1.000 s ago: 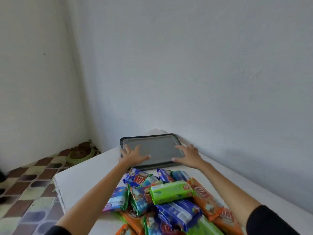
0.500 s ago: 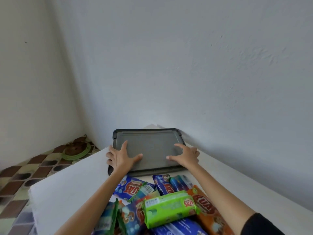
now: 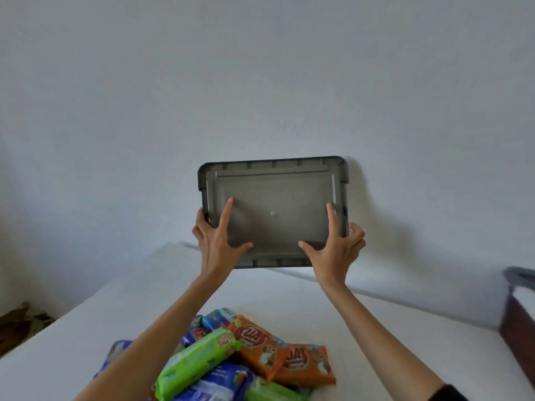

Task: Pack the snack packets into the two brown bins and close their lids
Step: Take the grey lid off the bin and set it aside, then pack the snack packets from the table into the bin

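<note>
A grey rectangular lid [image 3: 273, 204] is held up off the white table [image 3: 289, 293], tilted upright with its flat face towards me, in front of the wall. My left hand [image 3: 215, 244] grips its lower left side, thumb and forefinger on the face and the other fingers behind. On the lower right side, my right hand [image 3: 335, 250] holds it the same way. A pile of snack packets lies near me on the table: a green one [image 3: 197, 360], orange ones [image 3: 257, 342] and blue ones [image 3: 214, 383]. My left forearm hides part of the pile.
At the right edge a brown bin [image 3: 518, 325] with a grey rim stands on the table, only partly in view. A plain white wall rises directly behind the table. Tiled floor [image 3: 17, 322] shows past the table's left edge.
The lid lay flat at the table's far end with both hands on it. Both hands have now lifted it and tipped it upright. The view has swung to the right.
</note>
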A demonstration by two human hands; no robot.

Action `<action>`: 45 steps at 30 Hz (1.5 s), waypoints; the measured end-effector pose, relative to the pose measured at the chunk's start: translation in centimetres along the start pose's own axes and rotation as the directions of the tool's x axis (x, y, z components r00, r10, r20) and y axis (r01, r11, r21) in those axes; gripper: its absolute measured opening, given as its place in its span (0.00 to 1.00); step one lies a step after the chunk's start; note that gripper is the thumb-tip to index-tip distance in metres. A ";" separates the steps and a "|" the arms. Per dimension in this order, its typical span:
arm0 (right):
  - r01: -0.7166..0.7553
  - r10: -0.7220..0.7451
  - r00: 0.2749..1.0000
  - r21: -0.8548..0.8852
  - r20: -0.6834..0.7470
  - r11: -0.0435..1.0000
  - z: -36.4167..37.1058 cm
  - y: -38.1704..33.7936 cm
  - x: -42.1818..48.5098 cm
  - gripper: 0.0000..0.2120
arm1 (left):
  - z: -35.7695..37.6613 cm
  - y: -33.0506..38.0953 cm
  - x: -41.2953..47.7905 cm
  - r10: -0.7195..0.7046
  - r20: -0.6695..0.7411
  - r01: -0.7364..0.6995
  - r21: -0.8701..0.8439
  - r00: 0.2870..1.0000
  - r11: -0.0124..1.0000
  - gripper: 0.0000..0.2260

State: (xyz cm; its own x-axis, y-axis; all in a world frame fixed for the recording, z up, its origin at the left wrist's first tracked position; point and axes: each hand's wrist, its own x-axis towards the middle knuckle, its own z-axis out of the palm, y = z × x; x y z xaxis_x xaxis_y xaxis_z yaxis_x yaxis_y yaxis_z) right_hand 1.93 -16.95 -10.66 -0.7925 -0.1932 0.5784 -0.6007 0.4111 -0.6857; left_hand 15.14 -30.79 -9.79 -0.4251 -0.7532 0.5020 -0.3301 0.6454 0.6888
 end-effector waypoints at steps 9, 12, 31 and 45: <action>-0.262 0.213 0.948 -0.202 -0.236 0.944 -10.9 13.6 1.3 0.49 | 14.1 9.7 -5.0 0.207 0.343 -0.151 -0.184 0.916 0.971 0.44; -0.314 0.250 0.934 -0.254 -0.256 0.915 -12.5 16.3 0.7 0.50 | 16.9 10.5 -6.6 0.252 0.394 -0.186 -0.198 0.884 0.963 0.46; -0.199 0.095 0.958 -0.390 -0.269 0.899 -11.0 17.6 -1.2 0.45 | 14.7 9.4 -7.5 0.303 0.425 -0.350 0.037 0.853 0.936 0.35; 0.231 -0.254 0.884 0.105 0.392 0.967 -5.5 2.2 -7.8 0.31 | -6.7 1.0 -8.9 -0.318 0.482 0.033 0.511 0.817 0.859 0.29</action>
State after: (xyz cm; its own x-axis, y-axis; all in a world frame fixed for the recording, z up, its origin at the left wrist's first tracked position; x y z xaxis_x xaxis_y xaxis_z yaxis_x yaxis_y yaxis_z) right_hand 7.35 -9.68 -14.25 -0.5892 -0.6248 0.5123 -0.7754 0.2592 -0.5758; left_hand 24.21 -24.28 -10.05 -0.6479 -0.7592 -0.0611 -0.7285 0.5942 0.3409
